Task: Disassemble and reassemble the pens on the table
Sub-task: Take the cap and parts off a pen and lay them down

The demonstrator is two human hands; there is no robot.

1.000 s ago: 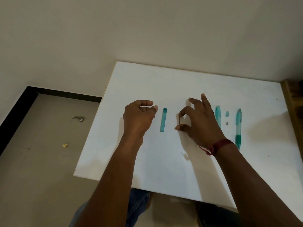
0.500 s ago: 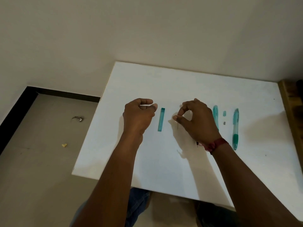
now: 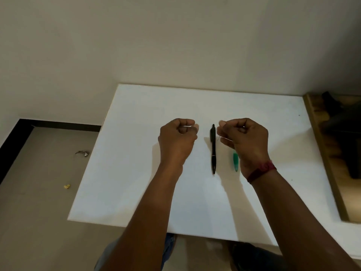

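A person's two hands hover over a white table [image 3: 136, 173], mid-way through taking pens apart and putting them back together. A black pen [image 3: 213, 149] lies whole on the table between the hands, its tip pointing toward the person and its clip end away. Just to its right, a green piece [image 3: 235, 162] of another pen shows beside the right wrist, part hidden by it. The left hand [image 3: 178, 139] is curled into a loose fist with the thumb against the forefinger; whether anything small sits inside cannot be told. The right hand [image 3: 244, 137], a red band [image 3: 261, 171] at its wrist, has its fingers drawn in and appears to pinch a thin part [image 3: 224, 138], too fine to identify. The black pen is probably the next thing to take up. It looks light and stiff, with a smooth round barrel that could roll or slip. The darker grip section near the tip probably offers the surest hold, with the other hand on the upper barrel to twist the halves apart. Any spring or refill inside would be slight and easily lost, so it is best laid flat on the table.
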